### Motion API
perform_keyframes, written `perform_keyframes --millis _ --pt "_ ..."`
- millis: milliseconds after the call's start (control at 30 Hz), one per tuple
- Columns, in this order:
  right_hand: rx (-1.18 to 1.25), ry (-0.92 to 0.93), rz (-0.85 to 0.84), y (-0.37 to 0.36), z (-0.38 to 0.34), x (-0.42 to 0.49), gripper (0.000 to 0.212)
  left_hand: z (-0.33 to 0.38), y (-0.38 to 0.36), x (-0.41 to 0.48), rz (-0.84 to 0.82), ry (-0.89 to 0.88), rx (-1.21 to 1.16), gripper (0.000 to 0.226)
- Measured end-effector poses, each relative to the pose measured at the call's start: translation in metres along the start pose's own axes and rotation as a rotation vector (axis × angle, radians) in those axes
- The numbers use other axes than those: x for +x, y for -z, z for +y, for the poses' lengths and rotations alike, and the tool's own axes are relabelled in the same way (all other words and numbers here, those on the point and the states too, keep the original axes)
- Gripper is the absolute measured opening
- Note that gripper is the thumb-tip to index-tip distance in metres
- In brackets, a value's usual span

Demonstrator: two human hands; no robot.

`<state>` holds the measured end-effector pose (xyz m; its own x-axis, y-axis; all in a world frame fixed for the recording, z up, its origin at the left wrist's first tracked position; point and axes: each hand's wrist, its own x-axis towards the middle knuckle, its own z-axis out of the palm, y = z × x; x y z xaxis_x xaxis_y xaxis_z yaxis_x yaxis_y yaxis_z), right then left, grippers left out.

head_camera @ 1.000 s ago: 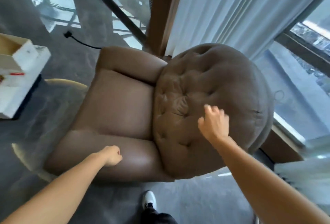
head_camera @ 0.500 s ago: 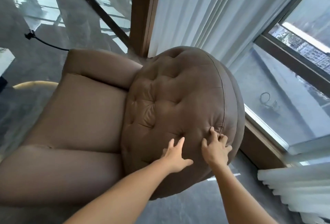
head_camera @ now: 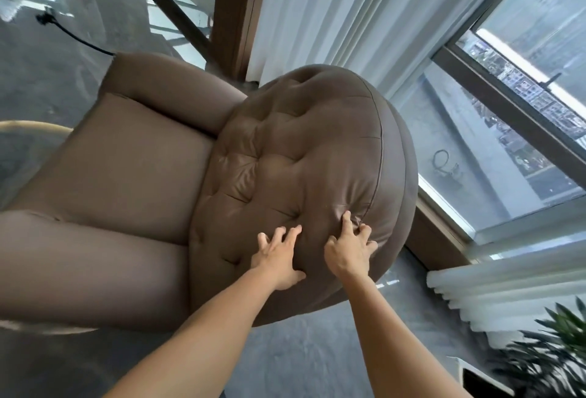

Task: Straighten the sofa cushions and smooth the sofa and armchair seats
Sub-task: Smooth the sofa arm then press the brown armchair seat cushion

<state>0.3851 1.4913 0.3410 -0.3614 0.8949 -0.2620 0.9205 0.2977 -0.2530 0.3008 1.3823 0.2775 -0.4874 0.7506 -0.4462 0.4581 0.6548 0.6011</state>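
A brown armchair fills the view from above. Its round tufted backrest (head_camera: 295,156) bulges toward me, with the flat seat (head_camera: 133,182) to its left and the near armrest (head_camera: 88,270) below that. My left hand (head_camera: 279,258) lies flat on the lower part of the backrest, fingers spread. Just to its right, my right hand (head_camera: 348,251) presses on the same surface beside the piped seam, fingertips digging into a small wrinkle of the cover. Neither hand holds anything loose.
White curtains (head_camera: 333,10) and a large window (head_camera: 523,96) stand close behind the chair. A wooden post (head_camera: 236,14) rises at the back. A green plant (head_camera: 551,353) sits at lower right. A black cable (head_camera: 79,39) crosses the grey floor at upper left.
My left hand left the near armrest and came onto the backrest beside my right hand. My right hand slid lower toward the seam. My view swung right, toward the window.
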Motion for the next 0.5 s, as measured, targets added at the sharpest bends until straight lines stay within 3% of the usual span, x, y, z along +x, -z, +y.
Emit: perform_keyframes --millis 300,500 --pt "-0.102 -0.099 -0.072 -0.029 -0.039 -0.123 0.075 -0.081 0.013 -0.095 -0.118 -0.017 -0.016 0.084" --pt "-0.143 -0.143 -0.128 -0.058 -0.074 -0.214 0.1 -0.142 0.028 -0.155 -0.034 -0.029 -0.028 0.061"
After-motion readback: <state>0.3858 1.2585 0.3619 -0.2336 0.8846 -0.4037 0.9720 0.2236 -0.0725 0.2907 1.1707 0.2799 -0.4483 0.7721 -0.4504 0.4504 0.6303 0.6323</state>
